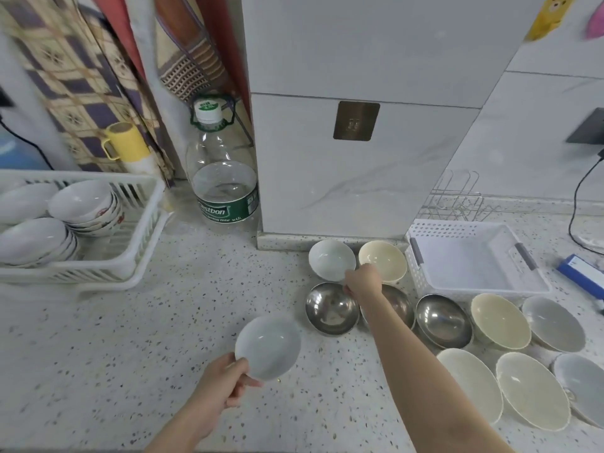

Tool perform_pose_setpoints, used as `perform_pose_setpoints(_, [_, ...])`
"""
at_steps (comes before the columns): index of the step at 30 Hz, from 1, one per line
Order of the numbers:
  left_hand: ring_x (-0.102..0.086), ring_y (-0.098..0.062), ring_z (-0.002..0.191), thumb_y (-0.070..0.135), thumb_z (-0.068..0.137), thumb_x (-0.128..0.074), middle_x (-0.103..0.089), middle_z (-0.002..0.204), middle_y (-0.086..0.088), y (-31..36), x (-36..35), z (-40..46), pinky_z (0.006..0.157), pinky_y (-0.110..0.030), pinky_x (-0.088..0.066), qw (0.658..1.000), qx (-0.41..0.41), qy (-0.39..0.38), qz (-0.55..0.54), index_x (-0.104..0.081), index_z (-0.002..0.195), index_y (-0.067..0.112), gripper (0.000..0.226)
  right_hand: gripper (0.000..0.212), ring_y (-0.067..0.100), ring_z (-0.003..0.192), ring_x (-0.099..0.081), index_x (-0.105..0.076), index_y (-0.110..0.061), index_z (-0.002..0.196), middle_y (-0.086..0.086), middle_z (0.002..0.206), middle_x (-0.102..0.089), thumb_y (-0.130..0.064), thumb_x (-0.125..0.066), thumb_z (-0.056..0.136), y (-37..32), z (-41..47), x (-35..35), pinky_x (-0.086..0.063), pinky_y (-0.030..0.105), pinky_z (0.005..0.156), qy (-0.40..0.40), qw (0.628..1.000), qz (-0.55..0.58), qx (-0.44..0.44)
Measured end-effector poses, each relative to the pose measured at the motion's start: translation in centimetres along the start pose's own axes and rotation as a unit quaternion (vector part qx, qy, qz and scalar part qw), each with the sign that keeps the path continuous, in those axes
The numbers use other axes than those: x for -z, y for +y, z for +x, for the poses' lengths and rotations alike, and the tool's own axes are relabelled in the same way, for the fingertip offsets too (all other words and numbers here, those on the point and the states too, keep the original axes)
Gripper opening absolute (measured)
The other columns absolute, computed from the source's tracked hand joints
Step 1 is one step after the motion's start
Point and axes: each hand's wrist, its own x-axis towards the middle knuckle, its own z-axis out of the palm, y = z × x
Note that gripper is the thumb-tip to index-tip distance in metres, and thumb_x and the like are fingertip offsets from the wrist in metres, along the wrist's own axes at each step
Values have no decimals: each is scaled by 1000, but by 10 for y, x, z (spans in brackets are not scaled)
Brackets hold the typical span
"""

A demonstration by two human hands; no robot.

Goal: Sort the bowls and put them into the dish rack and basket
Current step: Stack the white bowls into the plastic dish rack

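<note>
Speckled desk [147, 322]; white dish rack [143, 223] at left holds stacked bowls. Left hand [225, 384] pinches pale bowl [268, 346] by its rim. Right hand [362, 281] grips rim of white bowl [330, 258]. Basket [474, 256] at right, loose bowls before it

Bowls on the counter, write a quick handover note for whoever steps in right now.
Left hand: grips a pale white bowl by its rim, above the counter.
Right hand: fingers pinch the rim of the far white bowl beside a cream bowl.
Done: dish rack at left already holds stacked white bowls.
Left: the white basket at right holds no bowls. Steel bowls, cream and grey bowls remain on the counter.
</note>
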Motion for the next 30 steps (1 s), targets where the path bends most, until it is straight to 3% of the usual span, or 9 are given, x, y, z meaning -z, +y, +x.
perform_pose_setpoints(6, [-35, -10, 40, 7, 87, -48, -77, 83, -20, 2, 28, -1, 40, -23, -28, 997, -4, 47, -66, -60, 109, 7, 25, 4, 20, 51, -53, -52, 2, 86, 8, 54, -56, 4, -50, 87, -11, 21, -15, -42, 27, 49, 0, 997, -58, -42])
perform_pose_setpoints(9, [-35, -12, 42, 6, 88, -45, -77, 83, -20, 5, 41, -3, 42, -23, -28, 995, -5, 50, -81, -58, 112, 10, 28, 12, 27, 61, -58, -55, 0, 71, 10, 56, -57, 7, -53, 81, -8, 26, -20, -45, 31, 59, 26, 997, -57, -41])
perform_pose_setpoints(13, [-37, -10, 43, 8, 88, -45, -77, 84, -19, 12, 60, -6, 42, -23, -29, 994, -9, 50, -94, -57, 118, 15, 33, 18, 21, 49, -51, -57, -1, 61, 8, 49, -55, 4, -53, 78, -9, 24, -26, -34, 23, 46, 70, 995, -63, -26])
perform_pose_setpoints(17, [-41, -10, 42, 9, 86, -48, -77, 78, -16, 30, 90, -5, 40, -21, -30, 994, -26, 38, -103, -60, 118, 16, 35, 21, 26, 56, -56, -65, 1, 58, 9, 50, -62, 2, -54, 75, -31, 11, -35, -42, 29, 54, 94, 990, -105, 7])
perform_pose_setpoints(21, [-41, -11, 44, 12, 82, -52, -69, 62, -6, 47, 131, -8, 42, -21, -31, 990, -58, 13, -130, -61, 120, 14, 39, 22, 25, 52, -54, -65, -3, 53, 5, 43, -59, -16, -52, 65, -59, -25, -50, -34, 26, 49, 115, 984, -119, 66])
perform_pose_setpoints(23, [-39, -12, 45, 16, 72, -53, -62, 56, -3, 57, 156, -14, 44, -22, -30, 986, -86, 3, -141, -63, 113, 10, 42, 23, 27, 52, -58, -64, -6, 51, 5, 43, -62, -15, -55, 70, -69, -44, -59, -36, 27, 50, 118, 980, -127, 96])
perform_pose_setpoints(26, [-35, -14, 43, 12, 75, -52, -69, 62, -11, 75, 199, -20, 42, -22, -25, 981, -125, -8, -147, -64, 103, 5, 31, 29, 18, 46, -58, -66, -3, 51, 4, 43, -64, -7, -58, 78, -86, -68, -76, -39, 27, 50, 96, 984, -102, 113])
perform_pose_setpoints(29, [-29, -14, 39, 0, 86, -41, -72, 76, -30, 89, 253, -19, 40, -22, -22, 977, -161, 16, -142, -59, 103, -3, 24, 29, 8, 30, -45, -64, 11, 54, 15, 47, -65, -2, -57, 80, -117, -95, -103, -32, 23, 46, 8, 990, -80, 116])
perform_pose_setpoints(30, [-28, -14, 39, -2, 86, -40, -71, 76, -32, 94, 271, -17, 40, -21, -21, 973, -176, 27, -145, -57, 101, -5, 23, 30, 10, 28, -40, -63, 7, 52, 16, 46, -64, -1, -56, 80, -131, -106, -115, -29, 22, 45, -17, 990, -70, 124])
